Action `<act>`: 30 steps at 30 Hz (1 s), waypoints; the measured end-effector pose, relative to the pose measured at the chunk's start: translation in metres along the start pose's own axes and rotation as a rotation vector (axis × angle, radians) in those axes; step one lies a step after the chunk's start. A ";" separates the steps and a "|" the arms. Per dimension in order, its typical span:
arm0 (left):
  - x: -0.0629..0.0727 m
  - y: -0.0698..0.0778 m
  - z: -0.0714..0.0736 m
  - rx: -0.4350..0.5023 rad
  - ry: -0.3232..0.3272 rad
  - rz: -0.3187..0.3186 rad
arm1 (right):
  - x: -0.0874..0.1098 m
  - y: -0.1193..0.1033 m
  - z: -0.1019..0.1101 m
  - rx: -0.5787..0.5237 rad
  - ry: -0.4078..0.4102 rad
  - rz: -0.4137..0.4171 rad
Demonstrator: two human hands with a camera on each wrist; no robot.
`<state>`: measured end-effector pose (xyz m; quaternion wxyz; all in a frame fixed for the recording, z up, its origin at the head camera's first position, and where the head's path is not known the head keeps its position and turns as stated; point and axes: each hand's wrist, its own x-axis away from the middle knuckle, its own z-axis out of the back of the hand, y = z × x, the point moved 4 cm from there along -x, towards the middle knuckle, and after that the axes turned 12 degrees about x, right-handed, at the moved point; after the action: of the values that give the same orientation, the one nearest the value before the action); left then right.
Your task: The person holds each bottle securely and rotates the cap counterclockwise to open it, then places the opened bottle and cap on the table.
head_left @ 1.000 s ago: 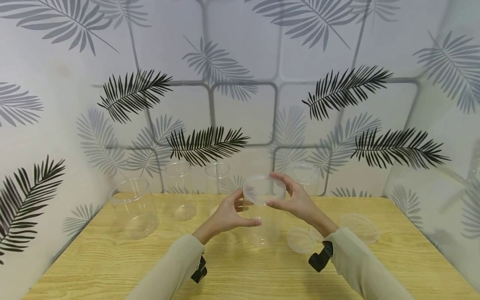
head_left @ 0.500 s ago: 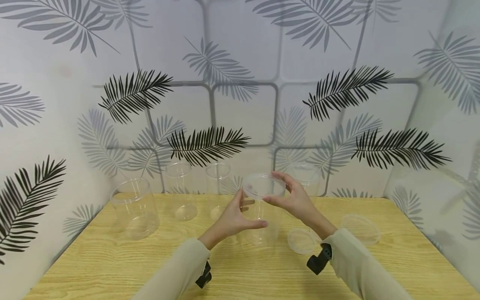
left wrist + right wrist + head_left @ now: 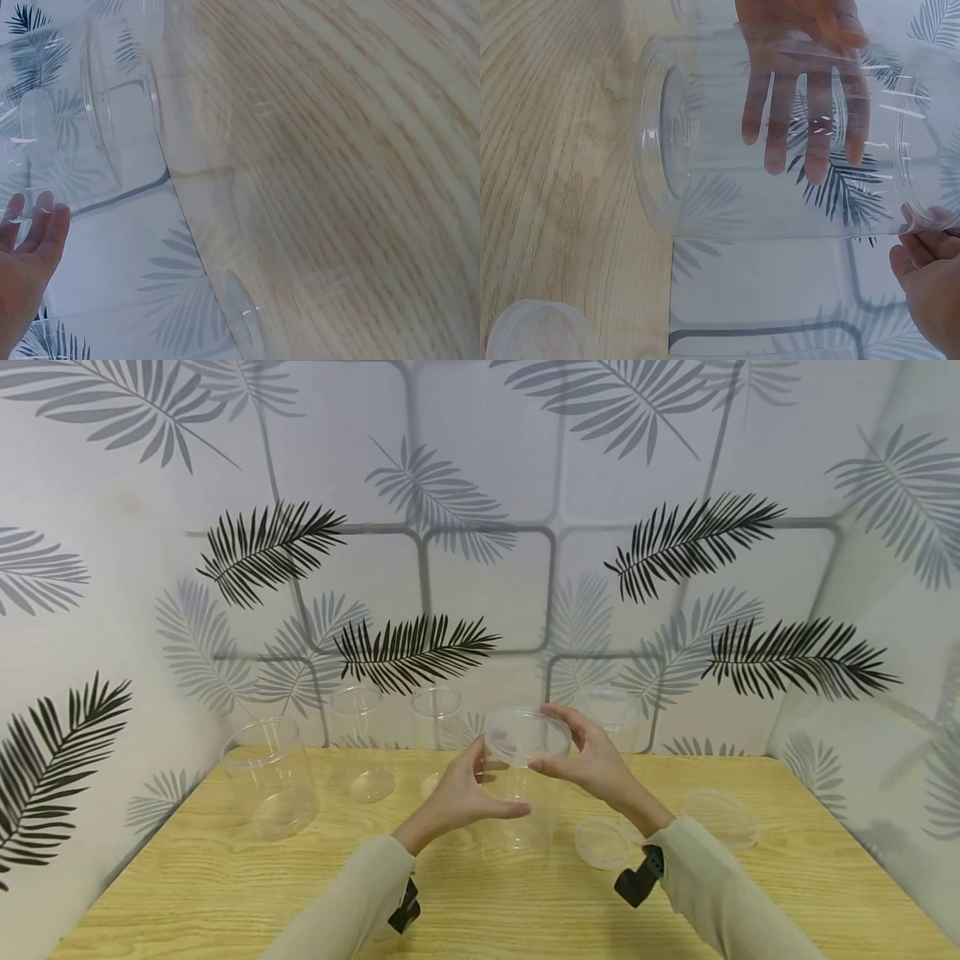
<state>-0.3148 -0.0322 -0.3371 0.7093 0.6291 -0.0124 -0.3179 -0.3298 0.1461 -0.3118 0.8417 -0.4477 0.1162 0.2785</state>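
Because the clear cylindrical jar (image 3: 525, 785) stands between both hands at about the middle of the wooden table (image 3: 225, 893), steadiness looks like the main concern. The right hand (image 3: 596, 760) spans part of the jar's top rim, thumb on the near side and fingers toward the far side, clamped on it from the right. The left hand (image 3: 457, 793) cups the wall lower down from the left; the right wrist view shows its fingers straight and spread behind the clear plastic, the thumb well apart from them across the front. How firmly they press cannot be told, nor whether a lid sits on the rim or the base touches the wood.

The step in hand seems to be work at that rim. To do it well, the lower hand should only brace, since thin walls would likely flex under a hard squeeze, while the upper one presses evenly around the edge rather than at one point. Holding the jar upright matters too, with enough room to avoid the small round lid (image 3: 603, 842) near the right wrist and the tall narrow jar (image 3: 437, 735) behind.
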 end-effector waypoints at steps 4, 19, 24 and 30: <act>-0.001 -0.002 0.002 0.011 -0.014 0.013 | 0.000 0.001 -0.001 -0.018 -0.003 0.006; -0.002 -0.004 0.006 0.055 -0.071 0.037 | -0.002 0.005 -0.002 -0.103 -0.057 0.039; -0.002 -0.004 0.007 0.030 -0.081 0.036 | -0.001 0.005 -0.001 -0.120 -0.092 0.047; -0.002 -0.003 0.005 0.040 -0.085 0.038 | -0.001 0.005 0.000 -0.143 -0.108 0.053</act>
<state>-0.3202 -0.0353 -0.3380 0.7012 0.6288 -0.0611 -0.3304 -0.3334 0.1482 -0.3149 0.8049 -0.4878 0.0624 0.3322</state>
